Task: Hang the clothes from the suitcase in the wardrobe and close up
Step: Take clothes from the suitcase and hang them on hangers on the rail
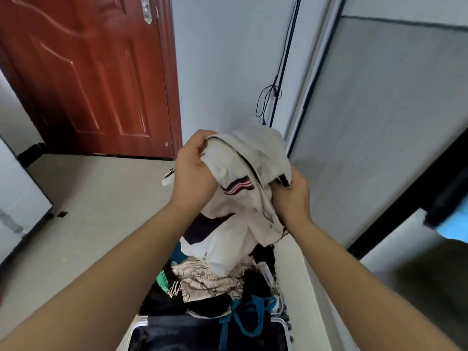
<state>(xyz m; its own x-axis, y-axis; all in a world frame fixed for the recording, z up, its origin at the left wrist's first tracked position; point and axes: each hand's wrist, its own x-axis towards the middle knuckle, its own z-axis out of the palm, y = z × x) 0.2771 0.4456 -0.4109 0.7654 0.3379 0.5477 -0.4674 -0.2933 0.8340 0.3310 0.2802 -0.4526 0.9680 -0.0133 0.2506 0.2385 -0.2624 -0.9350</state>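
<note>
Fingers (198, 144) of L hand (195, 171) are curled tight over the top edge of a white jacket (235, 231), right by the zip (249, 171). R hand (291, 201) grips the jacket's other side a bit lower, its fingers bent round a dark bit of trim and mostly hidden in the cloth. Both hands hold the jacket bunched up, approx mid-view, above the suitcase (138, 325). Its lower part hangs down and looks to rest on the pile inside. The jacket has a dark/pink striped band (238, 187), a navy patch (205, 228) and snaps along the front.

The suitcase lies open on the floor (88, 198) at the bottom of the view, between the forearms, w/ a pale metal rim. Inside is a heap: a beige patterned piece (207, 277), sth green (162, 279) at the L, black items, and a blue strap (243, 317) looped over the near side.

To the R stands the wardrobe (379, 122): a grey panel in a dark frame. Can't tell if it's fully shut. At the far R edge there's a black item w/ light-blue cloth (453, 229), blurred.

Upper L is a red-brown door (88, 72), shut, w/ a metal handle plate (147, 8) at the top. Between door and wardrobe is a pale wall (222, 59) w/ a black cable (268, 97) hanging down in a loop. A small white object (168, 178) lies on the floor just L of the L hand, partly hidden.
</note>
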